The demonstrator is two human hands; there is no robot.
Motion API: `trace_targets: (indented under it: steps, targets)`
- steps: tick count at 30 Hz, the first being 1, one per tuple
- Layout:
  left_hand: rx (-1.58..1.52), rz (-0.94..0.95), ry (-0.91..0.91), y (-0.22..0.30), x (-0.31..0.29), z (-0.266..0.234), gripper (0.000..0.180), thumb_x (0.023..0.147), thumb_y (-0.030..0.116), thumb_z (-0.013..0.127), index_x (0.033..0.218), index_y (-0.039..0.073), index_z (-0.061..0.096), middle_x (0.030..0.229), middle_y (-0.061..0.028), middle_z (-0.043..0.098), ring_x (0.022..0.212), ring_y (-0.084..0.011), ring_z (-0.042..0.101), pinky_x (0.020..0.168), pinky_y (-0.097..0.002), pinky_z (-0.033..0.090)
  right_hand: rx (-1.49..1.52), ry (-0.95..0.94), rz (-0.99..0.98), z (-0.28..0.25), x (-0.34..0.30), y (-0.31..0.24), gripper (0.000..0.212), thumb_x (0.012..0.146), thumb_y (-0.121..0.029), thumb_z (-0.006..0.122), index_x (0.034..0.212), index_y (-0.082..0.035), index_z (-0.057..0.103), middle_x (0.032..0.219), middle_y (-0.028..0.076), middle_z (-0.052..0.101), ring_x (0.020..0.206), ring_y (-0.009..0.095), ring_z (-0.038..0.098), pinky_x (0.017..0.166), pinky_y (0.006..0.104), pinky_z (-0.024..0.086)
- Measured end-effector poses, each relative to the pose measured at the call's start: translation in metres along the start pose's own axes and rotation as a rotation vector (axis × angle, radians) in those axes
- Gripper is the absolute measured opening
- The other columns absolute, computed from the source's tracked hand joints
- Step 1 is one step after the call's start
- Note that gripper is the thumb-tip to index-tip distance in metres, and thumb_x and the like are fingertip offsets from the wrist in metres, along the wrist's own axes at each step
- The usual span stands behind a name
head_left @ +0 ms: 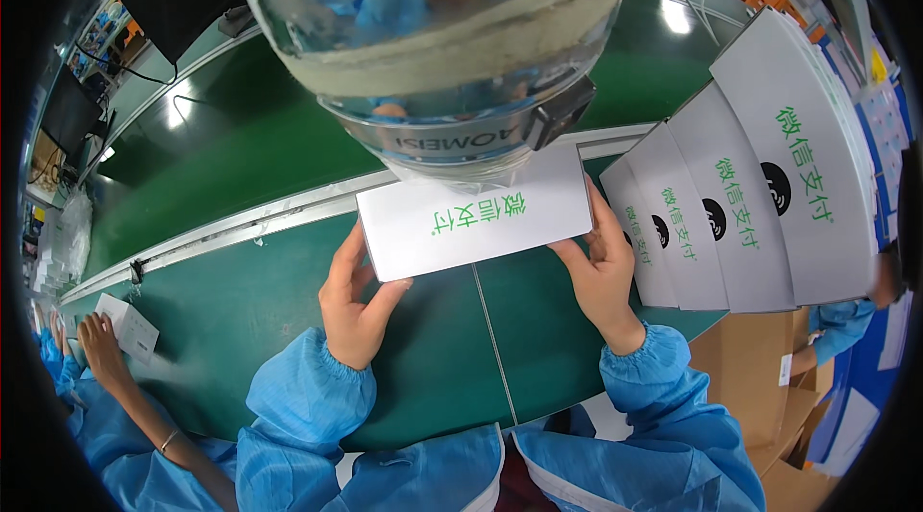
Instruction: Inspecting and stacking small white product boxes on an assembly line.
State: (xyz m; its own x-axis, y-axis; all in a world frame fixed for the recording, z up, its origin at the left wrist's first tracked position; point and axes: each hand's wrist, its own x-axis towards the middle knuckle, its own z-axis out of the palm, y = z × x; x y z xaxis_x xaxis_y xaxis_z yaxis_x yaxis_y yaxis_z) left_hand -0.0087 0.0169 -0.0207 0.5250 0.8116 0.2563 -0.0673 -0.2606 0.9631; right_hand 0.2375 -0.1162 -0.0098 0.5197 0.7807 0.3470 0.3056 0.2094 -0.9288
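Note:
A white box (413,248) with green printing is held level between my two hands. My left hand (354,305) grips its left end, thumb at the near edge. On the opposite end, my right hand (606,276) has its fingers along the side and its thumb near the front corner. Over the box hangs a large, shiny, rounded device (461,108) wrapped with a pale band. Its lower end hides part of the box's far edge, and I cannot tell whether they touch.
Several similar white boxes (750,195) stand in a row at my right. Below them is an open brown carton (750,368), with another person's blue sleeve (846,324) beside it. Beyond a metal rail (221,233) runs a green belt (221,147). At left, a co-worker's hand (101,349) touches a small white box (133,329).

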Motion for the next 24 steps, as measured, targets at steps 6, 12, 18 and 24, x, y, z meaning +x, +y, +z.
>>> trace_targets:
  steps: [6, 12, 18, 24]
  targets:
    - [-0.003, -0.006, 0.002, 0.0005, 0.0, -0.0003, 0.073, 0.085, -0.004, 0.071, 0.149, -0.003, 0.037, 0.144, -0.0218, 0.051, 0.132, -0.0311, 0.052, 0.106, -0.0427, 0.049, 0.021, -0.003, -0.008, 0.0009, 0.0007, 0.002, 0.067, 0.09, 0.004, 0.069, 0.149, 0.006, 0.037, 0.147, 0.019, 0.049, 0.133, 0.026, 0.052, 0.112, 0.0369, 0.04]
    - [0.002, -0.011, -0.002, 0.0011, 0.0015, -0.0001, 0.073, 0.085, -0.003, 0.071, 0.15, -0.002, 0.038, 0.144, -0.0217, 0.051, 0.132, -0.0315, 0.052, 0.106, -0.043, 0.048, 0.025, 0.012, -0.014, 0.0016, 0.0003, 0.0028, 0.066, 0.09, 0.004, 0.069, 0.149, 0.006, 0.037, 0.147, 0.019, 0.049, 0.132, 0.026, 0.052, 0.112, 0.0369, 0.04]
    - [0.002, -0.013, -0.002, -0.0003, 0.0018, 0.0003, 0.073, 0.085, -0.003, 0.071, 0.15, -0.002, 0.038, 0.144, -0.0219, 0.051, 0.133, -0.0314, 0.052, 0.106, -0.0434, 0.048, 0.019, 0.013, -0.017, 0.001, 0.0004, 0.0021, 0.066, 0.091, 0.003, 0.068, 0.149, 0.006, 0.037, 0.147, 0.018, 0.05, 0.132, 0.026, 0.052, 0.112, 0.037, 0.041]
    - [-0.003, -0.013, -0.001, -0.0005, 0.0011, 0.0, 0.073, 0.084, -0.005, 0.071, 0.15, -0.002, 0.038, 0.145, -0.0217, 0.05, 0.134, -0.0312, 0.051, 0.106, -0.0432, 0.048, 0.031, 0.011, -0.012, 0.0006, 0.0007, 0.0024, 0.066, 0.091, 0.004, 0.068, 0.149, 0.006, 0.037, 0.147, 0.019, 0.049, 0.132, 0.026, 0.052, 0.111, 0.0369, 0.041]
